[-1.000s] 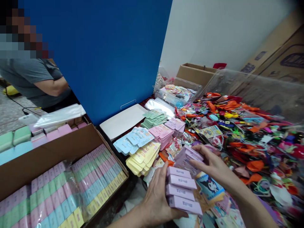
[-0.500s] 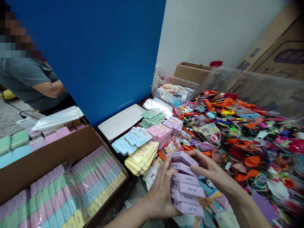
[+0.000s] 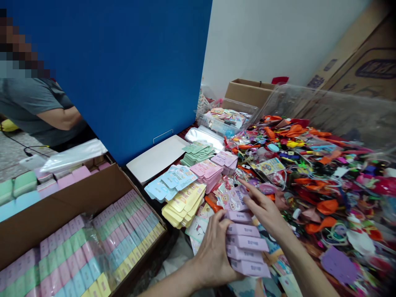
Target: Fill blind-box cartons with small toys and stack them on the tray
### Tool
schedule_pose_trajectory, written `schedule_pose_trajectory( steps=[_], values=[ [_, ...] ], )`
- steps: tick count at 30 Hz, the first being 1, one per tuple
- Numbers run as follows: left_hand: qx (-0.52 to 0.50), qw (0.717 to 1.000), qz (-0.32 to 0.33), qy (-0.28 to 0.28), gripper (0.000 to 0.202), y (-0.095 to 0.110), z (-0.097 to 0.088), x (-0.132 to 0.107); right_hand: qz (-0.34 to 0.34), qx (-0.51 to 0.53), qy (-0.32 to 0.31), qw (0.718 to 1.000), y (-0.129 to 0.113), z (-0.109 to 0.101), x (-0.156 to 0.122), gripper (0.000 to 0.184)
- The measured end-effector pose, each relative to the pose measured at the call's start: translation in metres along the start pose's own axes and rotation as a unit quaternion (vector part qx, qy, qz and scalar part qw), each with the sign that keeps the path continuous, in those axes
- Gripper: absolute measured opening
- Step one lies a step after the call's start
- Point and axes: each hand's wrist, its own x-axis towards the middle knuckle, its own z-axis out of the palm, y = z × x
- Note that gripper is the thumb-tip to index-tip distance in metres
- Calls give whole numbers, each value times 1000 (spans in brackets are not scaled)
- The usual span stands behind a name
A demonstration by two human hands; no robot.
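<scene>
My left hand (image 3: 213,251) is wrapped round the left side of a stack of small purple boxes (image 3: 247,243) with printed ends. The topmost purple box (image 3: 234,199) is tilted up, showing cartoon figures on its face. My right hand (image 3: 264,206) has its fingers at that box's right edge, with the index finger reaching along the top; the thumb is hidden. Just beyond my left hand lie piles of cards or flat packs: yellow (image 3: 185,205), blue (image 3: 171,181), pink (image 3: 206,171), green (image 3: 198,152) and purple (image 3: 225,160).
An open carton (image 3: 71,194) at lower left holds rows of pastel boxes, partly under clear plastic. A heap of colourful trinkets (image 3: 309,173) spreads across the right. Behind are a white board (image 3: 157,159), a blue panel (image 3: 139,74) and a clear bin (image 3: 227,117). A person (image 3: 46,109) sits at far left.
The top purple box has tilted so its printed face shows. My right hand has moved up and slightly left with it, while my left hand still holds the stack.
</scene>
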Motion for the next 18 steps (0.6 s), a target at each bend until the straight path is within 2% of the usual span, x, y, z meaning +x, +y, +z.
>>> schedule_pose_trajectory(
  steps=[3,8,10,12,15,18],
  values=[
    [-26,1000,-14,1,114,-5,-3,2,85,22,22,996,3,-8,5,51],
    [-48,999,-1,6,111,-8,-5,4,122,61,-3,991,2,-25,7,61],
    [-48,999,3,2,108,-8,-5,3,106,74,-33,991,4,-30,8,66],
    [-49,999,8,-1,106,-7,-5,3,61,57,-43,996,9,-33,11,62],
    [-46,999,13,-3,107,-7,-5,2,14,-3,-12,1000,16,-37,14,50],
    [-39,999,10,-15,105,-7,-6,2,-6,-53,7,999,10,-38,15,36]
  ],
)
